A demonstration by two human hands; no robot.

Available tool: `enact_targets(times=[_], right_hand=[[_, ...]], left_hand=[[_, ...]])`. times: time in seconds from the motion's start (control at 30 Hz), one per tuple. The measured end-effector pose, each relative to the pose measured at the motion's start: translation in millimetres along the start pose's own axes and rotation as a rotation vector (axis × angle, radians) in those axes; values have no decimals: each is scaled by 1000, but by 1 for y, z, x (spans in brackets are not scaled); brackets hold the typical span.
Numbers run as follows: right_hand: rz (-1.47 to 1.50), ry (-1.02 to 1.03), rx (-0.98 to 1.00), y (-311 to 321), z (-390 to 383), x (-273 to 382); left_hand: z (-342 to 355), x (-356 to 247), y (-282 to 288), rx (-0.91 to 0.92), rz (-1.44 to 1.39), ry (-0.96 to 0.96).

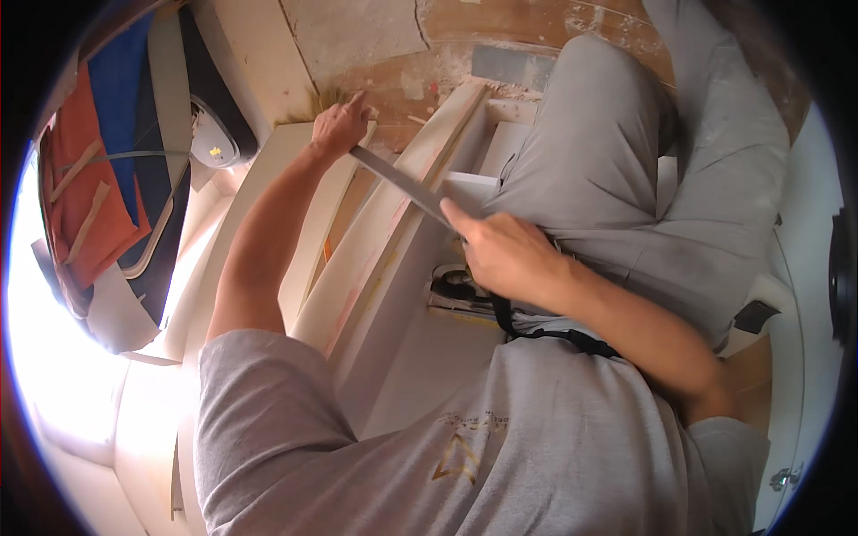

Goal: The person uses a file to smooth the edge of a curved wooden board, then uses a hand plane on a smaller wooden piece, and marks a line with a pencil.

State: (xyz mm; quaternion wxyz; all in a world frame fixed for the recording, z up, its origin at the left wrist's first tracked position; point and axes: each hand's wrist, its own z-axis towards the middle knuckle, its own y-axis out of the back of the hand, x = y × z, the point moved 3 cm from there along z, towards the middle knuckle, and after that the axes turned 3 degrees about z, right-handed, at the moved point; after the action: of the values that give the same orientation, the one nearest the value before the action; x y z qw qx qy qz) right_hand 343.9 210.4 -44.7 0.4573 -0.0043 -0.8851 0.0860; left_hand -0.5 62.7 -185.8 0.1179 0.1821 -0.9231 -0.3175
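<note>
Two hands stretch a long flat grey strip (402,183) across a pale wooden panel (393,223) at frame centre, above a scraped, patchy floor (375,36). Left hand (340,125), upper centre, pinches the far end closed; right hand (500,255), centre, grips the near end. Work appears midway; bare patches remain.

I am in the cramped inside of a small boat under repair. Moulded cream panels (357,268) curve around me, the far surface (429,54) is sanded bare with patchy filler and dust, and blue and orange cushions (107,152) lie stacked at my left.
</note>
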Motion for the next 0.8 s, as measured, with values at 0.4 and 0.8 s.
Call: enact_targets(times=[0.4,0.8], right_hand=[[-96,-39,-12,43,-142,19],[20,-3,-82,-2,-13,-1]], left_hand=[[-72,-110,50,92,-212,-52],[19,0,-6,-2,11,-35]])
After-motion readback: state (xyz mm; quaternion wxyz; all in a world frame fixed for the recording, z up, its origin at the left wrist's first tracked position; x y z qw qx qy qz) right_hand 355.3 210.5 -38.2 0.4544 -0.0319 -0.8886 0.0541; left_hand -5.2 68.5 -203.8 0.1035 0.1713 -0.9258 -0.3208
